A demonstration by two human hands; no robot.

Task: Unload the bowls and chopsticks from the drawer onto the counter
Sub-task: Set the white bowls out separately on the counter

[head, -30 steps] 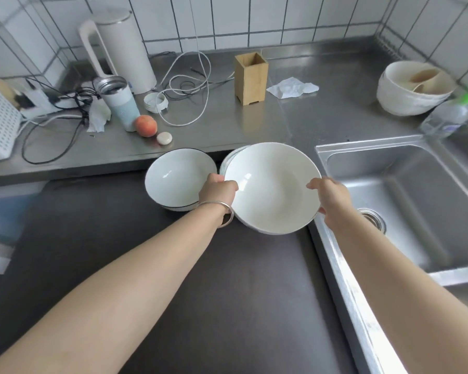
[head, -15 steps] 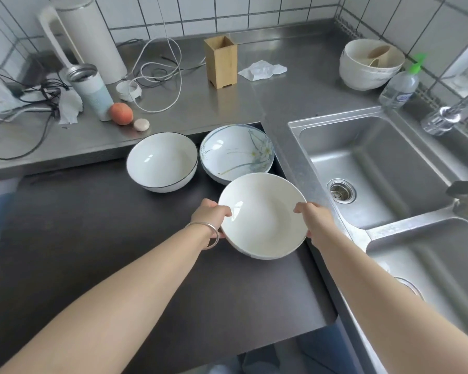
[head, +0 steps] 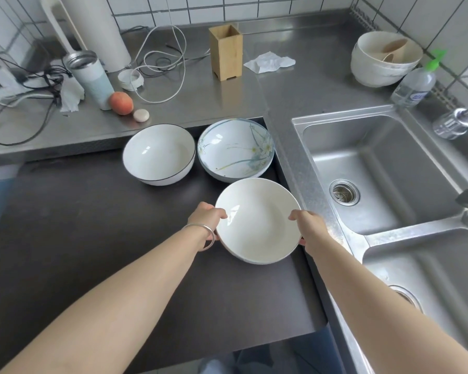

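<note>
Plain white shallow ceramic bowl (head: 257, 221) held between both hands above the dark grey drawer surface (head: 92, 238), near and right, close to the steel edge of the double sink (head: 384, 168). Left hand (head: 207, 215) clasped on the bowl's left rim, thumb over the lip and fingers tucked beneath; silver bangle (head: 201, 234) at that wrist. Right hand (head: 307, 225) clasped on the right rim in the same manner, fingertips just showing under the near edge. Bowl centred between the two grips, tilted a little toward the wearer. Two-handed hold probably chosen for a wide, smooth, breakable dish: opposite rim points stop it tipping or slipping. Whether lifted clear of the drawer surface or grazing it, hard to tell.

Farther back on the same dark surface, side by side and nearly touching: white deep bowl with a thin dark rim line (head: 159, 155) on the left, pale blue flower-painted bowl (head: 235, 149) on the right, seemingly atop another of its kind. Both tucked against the far edge, under the lip of the stainless steel counter (head: 295, 87), likely awaiting their turn. No chopsticks in sight; open bamboo box holder (head: 225, 52) on the counter looks a plausible home for them.

Judged step: carrying this bowl out toward the counter, unloading barely begun.
</note>
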